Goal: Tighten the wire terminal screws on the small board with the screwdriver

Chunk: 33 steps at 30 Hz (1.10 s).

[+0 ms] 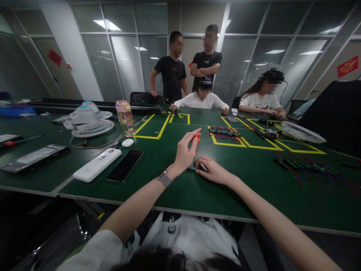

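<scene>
Pinched between the thumb and fingers of my left hand (184, 152) is an orange tool (198, 136), with a thin dark shaft below it pointing down to a small green board (192, 168) on the table (175, 199). My right hand (212, 171) sits at four o'clock from the left, its fingers curled over a small dark piece (203, 168) with a pale edge, beside the board. Those fingers stand in the way, so I cannot tell whether they clamp the piece or only rest on it.

Seen from my hands, a see-through bottle (126, 122) with a pink lid stands upright at ten o'clock; coloured shapes show on its wall, but I cannot make out the contents. At one o'clock, a yellow tape outline (229, 144) frames a heap of wired boards (225, 133), some leads straying over the line. Another wired bundle (310, 167) lies at three o'clock.

A black phone (124, 166) lies flat at nine o'clock, a white phone-shaped slab (97, 165) beyond it, and a grey device (35, 157) farther out. White fans (91, 126) lie past the bottle at ten. One person (203, 101) sits across at twelve, another (261, 99) at one.
</scene>
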Each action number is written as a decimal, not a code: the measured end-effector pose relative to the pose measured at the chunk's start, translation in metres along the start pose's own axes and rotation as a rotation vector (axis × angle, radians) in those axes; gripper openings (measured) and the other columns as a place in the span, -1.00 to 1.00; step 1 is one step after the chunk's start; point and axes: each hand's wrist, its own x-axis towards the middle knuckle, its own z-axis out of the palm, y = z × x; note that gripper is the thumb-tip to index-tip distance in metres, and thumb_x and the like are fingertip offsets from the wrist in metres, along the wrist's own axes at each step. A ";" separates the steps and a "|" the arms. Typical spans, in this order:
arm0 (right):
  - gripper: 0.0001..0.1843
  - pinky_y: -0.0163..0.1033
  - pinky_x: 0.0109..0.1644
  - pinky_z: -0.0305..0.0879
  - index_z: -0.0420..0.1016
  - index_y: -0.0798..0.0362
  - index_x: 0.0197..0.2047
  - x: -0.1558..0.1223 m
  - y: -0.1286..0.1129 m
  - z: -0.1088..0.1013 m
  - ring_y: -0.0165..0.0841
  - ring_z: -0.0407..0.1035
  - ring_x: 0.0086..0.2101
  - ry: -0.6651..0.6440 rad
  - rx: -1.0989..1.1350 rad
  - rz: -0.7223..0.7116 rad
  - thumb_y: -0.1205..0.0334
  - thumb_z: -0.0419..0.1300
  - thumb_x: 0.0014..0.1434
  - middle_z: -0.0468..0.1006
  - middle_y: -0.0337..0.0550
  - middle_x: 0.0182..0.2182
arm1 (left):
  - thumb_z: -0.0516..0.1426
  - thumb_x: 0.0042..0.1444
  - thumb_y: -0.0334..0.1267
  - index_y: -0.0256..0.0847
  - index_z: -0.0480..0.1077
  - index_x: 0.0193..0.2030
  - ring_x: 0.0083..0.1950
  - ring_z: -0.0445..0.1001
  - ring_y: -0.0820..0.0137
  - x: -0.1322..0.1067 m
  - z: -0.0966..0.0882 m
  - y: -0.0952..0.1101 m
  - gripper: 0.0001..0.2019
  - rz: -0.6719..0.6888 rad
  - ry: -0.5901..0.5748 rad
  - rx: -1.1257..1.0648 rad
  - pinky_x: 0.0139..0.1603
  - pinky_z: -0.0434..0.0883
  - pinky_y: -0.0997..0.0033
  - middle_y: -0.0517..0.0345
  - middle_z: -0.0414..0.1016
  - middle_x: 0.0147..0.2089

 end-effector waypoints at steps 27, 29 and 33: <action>-0.95 -0.15 -0.07 0.31 0.37 0.05 -0.26 0.001 -0.001 -0.001 -0.26 0.34 -0.20 -0.001 -0.001 0.005 0.35 0.17 0.20 0.43 -0.11 -0.23 | 0.10 0.25 -0.32 -0.18 0.45 0.01 -0.12 0.42 0.41 0.001 -0.001 0.006 -0.78 0.026 0.055 0.130 -0.05 0.38 0.42 0.08 0.45 -0.12; -0.96 -0.14 -0.06 0.31 0.37 0.04 -0.26 0.001 -0.001 -0.001 -0.26 0.34 -0.20 -0.002 0.000 0.002 0.35 0.17 0.20 0.44 -0.11 -0.23 | 0.03 0.30 -0.33 -0.18 0.42 0.06 -0.06 0.44 0.39 0.000 -0.001 0.005 -0.74 0.022 0.040 0.087 0.00 0.38 0.40 0.05 0.46 -0.05; -0.95 -0.13 -0.06 0.32 0.38 0.04 -0.25 0.000 -0.002 -0.001 -0.25 0.34 -0.20 0.003 0.006 -0.002 0.35 0.18 0.20 0.44 -0.10 -0.23 | 0.03 0.30 -0.30 -0.16 0.40 0.10 -0.13 0.45 0.41 0.001 -0.001 0.001 -0.73 0.004 0.034 0.070 -0.06 0.39 0.40 0.08 0.49 -0.12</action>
